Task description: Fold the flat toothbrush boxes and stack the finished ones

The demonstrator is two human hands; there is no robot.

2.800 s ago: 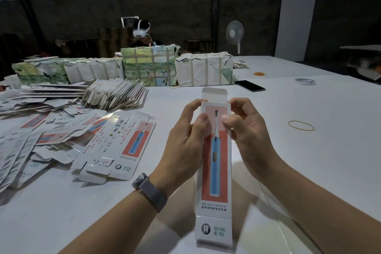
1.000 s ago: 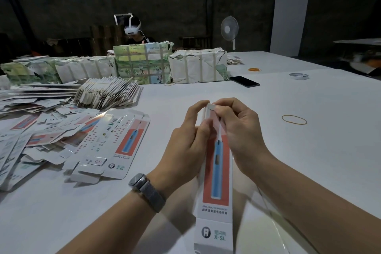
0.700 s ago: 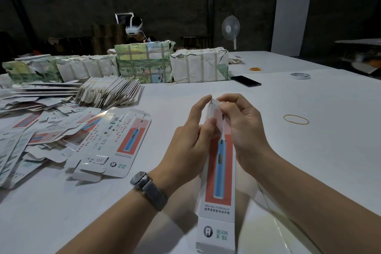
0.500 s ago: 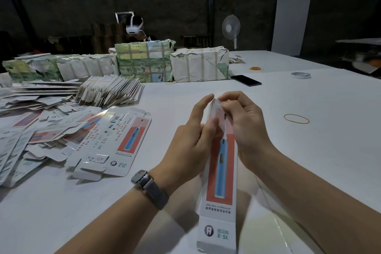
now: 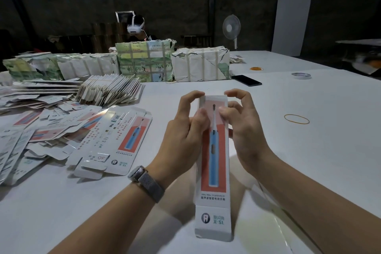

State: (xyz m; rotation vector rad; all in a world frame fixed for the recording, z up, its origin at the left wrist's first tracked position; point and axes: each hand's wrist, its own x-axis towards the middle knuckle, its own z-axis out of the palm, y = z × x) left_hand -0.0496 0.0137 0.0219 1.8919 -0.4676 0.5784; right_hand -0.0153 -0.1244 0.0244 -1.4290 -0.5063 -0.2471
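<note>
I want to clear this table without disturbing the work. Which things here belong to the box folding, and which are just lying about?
Part of the job:
folded box held in left hand and right hand
flat boxes
fanned stack

Lying about:
phone
rubber band
tape roll
fan

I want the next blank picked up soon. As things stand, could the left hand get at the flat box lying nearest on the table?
Probably not yet: the left hand grips the folded box. Once freed, the path to the flat box looks open.
</note>
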